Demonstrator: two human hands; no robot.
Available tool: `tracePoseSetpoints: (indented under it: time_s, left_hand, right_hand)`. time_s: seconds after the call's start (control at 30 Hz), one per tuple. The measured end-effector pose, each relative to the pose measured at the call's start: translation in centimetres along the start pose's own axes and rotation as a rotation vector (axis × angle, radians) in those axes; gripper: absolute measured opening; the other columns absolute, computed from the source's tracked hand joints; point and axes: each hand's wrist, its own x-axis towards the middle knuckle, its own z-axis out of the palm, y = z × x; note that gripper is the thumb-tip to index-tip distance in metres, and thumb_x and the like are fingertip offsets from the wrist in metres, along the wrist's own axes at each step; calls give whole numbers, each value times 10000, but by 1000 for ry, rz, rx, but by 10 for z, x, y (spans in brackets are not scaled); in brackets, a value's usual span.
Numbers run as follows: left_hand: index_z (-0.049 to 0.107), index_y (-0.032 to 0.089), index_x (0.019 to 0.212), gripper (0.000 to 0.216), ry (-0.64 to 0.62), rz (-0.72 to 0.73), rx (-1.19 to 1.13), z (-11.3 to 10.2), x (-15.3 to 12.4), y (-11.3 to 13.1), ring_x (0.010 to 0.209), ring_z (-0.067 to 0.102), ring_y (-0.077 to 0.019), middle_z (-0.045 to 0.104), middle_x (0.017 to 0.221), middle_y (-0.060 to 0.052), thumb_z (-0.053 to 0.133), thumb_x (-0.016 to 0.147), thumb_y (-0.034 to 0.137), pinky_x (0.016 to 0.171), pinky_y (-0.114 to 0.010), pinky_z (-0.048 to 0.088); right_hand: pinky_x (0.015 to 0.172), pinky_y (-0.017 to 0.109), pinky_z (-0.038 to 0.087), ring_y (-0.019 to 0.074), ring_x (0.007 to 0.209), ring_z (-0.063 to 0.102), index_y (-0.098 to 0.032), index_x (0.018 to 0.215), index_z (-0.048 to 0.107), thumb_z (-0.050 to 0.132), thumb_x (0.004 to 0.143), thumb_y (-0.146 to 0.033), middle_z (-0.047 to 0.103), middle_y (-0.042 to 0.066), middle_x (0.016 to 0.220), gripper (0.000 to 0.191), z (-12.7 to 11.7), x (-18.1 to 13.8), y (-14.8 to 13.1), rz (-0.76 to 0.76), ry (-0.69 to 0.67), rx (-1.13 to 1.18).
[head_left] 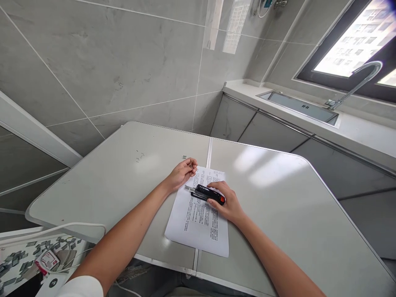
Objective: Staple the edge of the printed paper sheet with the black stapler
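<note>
A black stapler (202,193) with a red patch at its rear end lies over the printed sheet of paper (198,237). Its silver metal tray sticks out at the front, toward my left hand. My right hand (227,202) is closed around the stapler's rear, thumb on the near side and fingers on the far side. By the paper's upper left corner, my left hand (183,173) has its fingertips pinched together. Whatever is between them is too small to make out. Just beyond that hand lie small strips of staples (185,156) on the white table (262,222).
Tiny dark bits (140,156) are scattered on the table's left half. A seam runs down the table's middle. At lower left a white cable (71,225) crosses near a surface with many small grey pieces (18,260). A counter with a sink (298,108) stands at right.
</note>
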Motion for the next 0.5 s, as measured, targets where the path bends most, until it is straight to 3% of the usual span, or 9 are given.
tracePoseSetpoints:
  time_s: [0.1,0.2,0.37,0.5]
  left_hand:
    - [639,186,1026,113,-60,43,186,6,-5,6,815,575,-121,646,950,-36,684,957,263,826,-259,468]
    - [649,177,1035,180,-222,89,336,17,-14,17,981,655,-186,704,1065,-103,660,1001,353,939,-334,491]
    - [550,254,1141,220,-487,80,164,31,-26,30,1258,675,-270,627,1296,-92,698,985,301,1127,-458,453]
    - [447,291,1136,294,-568,6,116,34,-30,30,1319,645,-279,508,1500,-99,699,985,278,1045,-422,512]
  right_hand:
    - [967,469,560,289,1161,644,-254,1312,608,691,966,-309,691,117,1267,361,0,0,-4,-162,143,-137]
    - [1002,504,552,299,1193,636,-265,1341,604,707,945,-205,675,124,1327,413,3,-5,-10,-335,225,-322]
    - [1096,521,519,299,1300,591,-264,1417,582,730,926,-167,662,122,1352,521,8,-10,-22,-475,281,-488]
    - [995,431,531,259,1172,630,-286,1423,598,742,938,-184,706,98,1276,516,12,-12,-28,-461,378,-554]
